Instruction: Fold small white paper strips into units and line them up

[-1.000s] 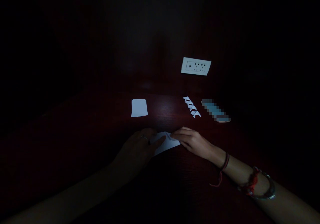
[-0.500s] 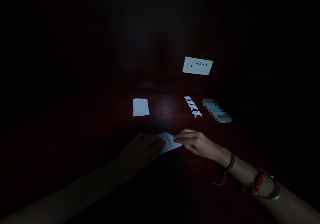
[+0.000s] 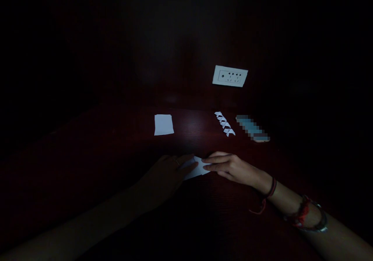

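head view, change: since the frame before, my left hand point(image 3: 166, 177) reaches farther over the folded paper point(image 3: 196, 170); the dark line across it has given way to a seam between two pale faces.
paper, place: on the dark red tabletop point(image 3: 192, 127), between my hands.
paper, axis: long side runs left to right, right end slightly farther from me; a low peak points away.
socket plate point(image 3: 230, 76), markings: round hole and slots; i can read no lettering.
phone point(image 3: 252, 129), screen: pixelated, unreadable.
left grip: finger and thumb apart, laid on top of the paper.
right grip: fingertips of my right hand point(image 3: 234, 167) touch the paper's right end; thumb unclear, so i cannot tell if it pinches.
white sheets point(image 3: 163, 125): squarish, flat, beyond the left hand.
folded pieces point(image 3: 224, 124): slanting row, just left of the phone.
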### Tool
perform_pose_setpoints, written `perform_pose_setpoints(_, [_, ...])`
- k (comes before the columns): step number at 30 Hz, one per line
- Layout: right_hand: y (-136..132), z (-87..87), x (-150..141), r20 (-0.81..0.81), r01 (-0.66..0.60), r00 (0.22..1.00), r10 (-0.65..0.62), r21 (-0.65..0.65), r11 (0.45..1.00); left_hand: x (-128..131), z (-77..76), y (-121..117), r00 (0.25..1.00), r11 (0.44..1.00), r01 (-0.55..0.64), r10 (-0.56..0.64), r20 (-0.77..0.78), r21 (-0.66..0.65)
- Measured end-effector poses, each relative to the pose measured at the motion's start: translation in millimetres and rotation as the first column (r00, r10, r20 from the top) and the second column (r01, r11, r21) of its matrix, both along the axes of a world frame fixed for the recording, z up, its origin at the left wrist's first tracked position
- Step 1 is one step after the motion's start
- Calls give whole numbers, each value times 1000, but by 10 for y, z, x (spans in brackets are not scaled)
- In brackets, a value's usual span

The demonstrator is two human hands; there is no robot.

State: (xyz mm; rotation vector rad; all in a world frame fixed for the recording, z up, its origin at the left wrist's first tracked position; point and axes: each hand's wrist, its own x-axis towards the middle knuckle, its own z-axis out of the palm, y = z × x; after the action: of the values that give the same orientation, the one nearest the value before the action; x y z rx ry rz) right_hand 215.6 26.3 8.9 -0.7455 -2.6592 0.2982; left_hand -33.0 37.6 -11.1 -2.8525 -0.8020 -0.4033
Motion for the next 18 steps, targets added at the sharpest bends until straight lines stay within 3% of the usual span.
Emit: perform_pose_setpoints(18, [-31,3,-24,120,-3,993,-16,157,988,10,45,19,999,999,25,-26,-39,-33])
